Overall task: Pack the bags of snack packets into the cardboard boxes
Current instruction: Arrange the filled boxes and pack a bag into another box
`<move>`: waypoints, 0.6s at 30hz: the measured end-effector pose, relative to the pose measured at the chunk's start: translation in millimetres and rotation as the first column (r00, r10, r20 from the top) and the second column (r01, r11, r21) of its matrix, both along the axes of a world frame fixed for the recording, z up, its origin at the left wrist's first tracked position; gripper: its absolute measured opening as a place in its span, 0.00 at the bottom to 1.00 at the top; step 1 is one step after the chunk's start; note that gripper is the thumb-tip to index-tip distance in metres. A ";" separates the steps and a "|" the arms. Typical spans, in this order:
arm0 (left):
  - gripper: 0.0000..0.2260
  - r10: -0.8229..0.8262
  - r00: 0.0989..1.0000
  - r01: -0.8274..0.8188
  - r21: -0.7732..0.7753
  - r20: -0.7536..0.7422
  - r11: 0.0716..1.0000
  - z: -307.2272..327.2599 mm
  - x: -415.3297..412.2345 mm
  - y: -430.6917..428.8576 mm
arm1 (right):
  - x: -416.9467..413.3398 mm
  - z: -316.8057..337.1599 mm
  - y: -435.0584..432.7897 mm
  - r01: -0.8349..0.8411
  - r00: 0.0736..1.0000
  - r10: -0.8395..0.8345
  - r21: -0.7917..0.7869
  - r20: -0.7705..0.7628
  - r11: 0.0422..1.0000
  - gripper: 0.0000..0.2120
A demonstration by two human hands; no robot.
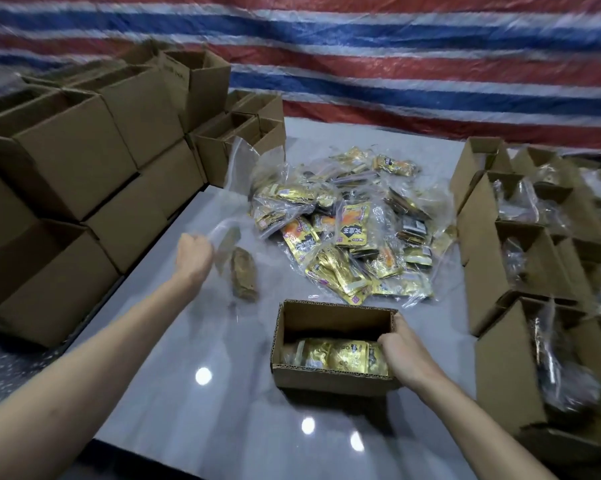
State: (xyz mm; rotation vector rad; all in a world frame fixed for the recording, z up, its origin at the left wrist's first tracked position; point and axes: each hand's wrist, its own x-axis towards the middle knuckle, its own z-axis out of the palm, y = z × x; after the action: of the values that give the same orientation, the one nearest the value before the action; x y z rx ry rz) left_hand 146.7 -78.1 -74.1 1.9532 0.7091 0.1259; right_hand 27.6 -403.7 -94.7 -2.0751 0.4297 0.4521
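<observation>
You're working under dim, cool overhead light. Three lamp glints are glaring off the glossy table (pixel 222 427), between and below your hands. Your left hand (pixel 194 252) is smearing with motion blur, as is the clear bag (pixel 235 206) above it. Boxes (pixel 534 271) right of your right hand (pixel 404 348) are blurring too. The tarp (pixel 396 64) stripes are bowing at the frame edges.

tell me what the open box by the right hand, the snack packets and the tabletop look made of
Open box: corrugated cardboard, matte brown; fluting shows along its cut rim.
Snack packets: apparently metallised plastic film, glossy gold, catching highlights, inside clear crinkled plastic bags.
Tabletop: hard, polished grey surface mirroring ceiling lights; stone, tile or laminate, cannot tell.
</observation>
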 end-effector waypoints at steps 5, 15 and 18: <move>0.10 -0.170 0.984 0.174 -0.093 0.051 0.980 52.5 -18.6 -17.4 | -4.2 6.7 4.1 0.002 1.000 -0.002 -0.053 -0.007 0.999 0.16; 0.10 -0.578 0.794 0.588 0.003 0.188 0.809 155.5 -73.6 -46.9 | -26.8 10.6 -1.0 -0.039 0.998 0.038 -0.020 -0.057 0.999 0.17; 0.10 -0.645 0.719 0.679 -0.065 0.260 0.731 179.0 -89.7 -57.3 | -31.2 9.6 -1.8 -0.029 0.999 0.029 -0.011 -0.028 1.000 0.17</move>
State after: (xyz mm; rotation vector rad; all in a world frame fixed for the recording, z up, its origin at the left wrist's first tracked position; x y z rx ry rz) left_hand 57.0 -135.4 104.9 1.8881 -0.1644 -0.1552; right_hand -3.6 -405.4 -85.1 -2.0907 0.4199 0.4976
